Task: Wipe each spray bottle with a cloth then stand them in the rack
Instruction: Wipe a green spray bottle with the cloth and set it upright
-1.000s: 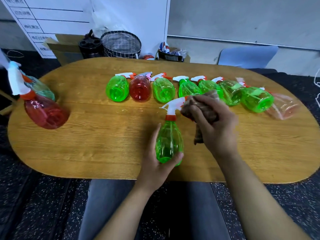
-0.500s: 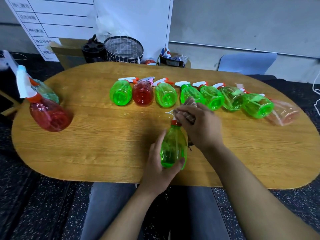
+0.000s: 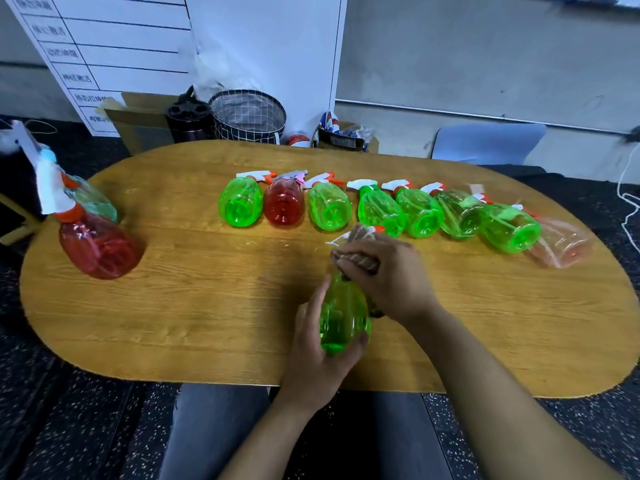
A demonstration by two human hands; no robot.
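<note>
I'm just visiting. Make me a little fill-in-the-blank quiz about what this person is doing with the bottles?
1. The left hand holds a ____ bottle by its base.
2. The right hand presses a ____ against that bottle's neck.
3. In the row lying on the table, the second bottle from the left is ____.

Missing words: green; cloth; red

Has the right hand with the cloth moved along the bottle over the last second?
Yes. The right hand with the cloth slid from the white trigger down onto the green bottle neck, toward the table near edge.
</note>
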